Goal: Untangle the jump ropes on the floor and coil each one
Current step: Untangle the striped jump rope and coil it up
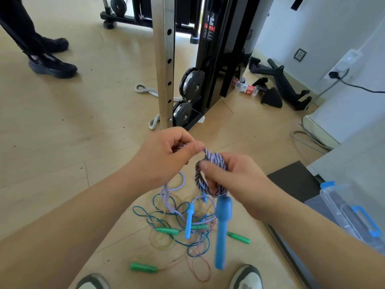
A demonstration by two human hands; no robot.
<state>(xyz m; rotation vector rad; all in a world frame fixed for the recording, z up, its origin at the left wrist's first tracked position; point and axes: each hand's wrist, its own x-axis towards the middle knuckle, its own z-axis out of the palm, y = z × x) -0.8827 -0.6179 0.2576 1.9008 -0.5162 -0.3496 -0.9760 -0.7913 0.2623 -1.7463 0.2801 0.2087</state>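
The bare left forearm (83,205) and right forearm (312,224) reached forward, converging. The left hand (166,157) pinched a strand of the braided rope (216,159) between thumb and curled fingers (177,136). The right hand (239,182), just beside it, gripped the rope's coil, thumb pressed across.

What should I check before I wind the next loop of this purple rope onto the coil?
1. Right hand grips the coil: ok.
2. Left hand pinches the loose strand: ok.
3. Blue handle hangs below the coil: ok.
4. Loose strand clear of the thin ropes on the floor: not ok, it lies across them.
5. Second blue handle free of that pile: cannot tell.
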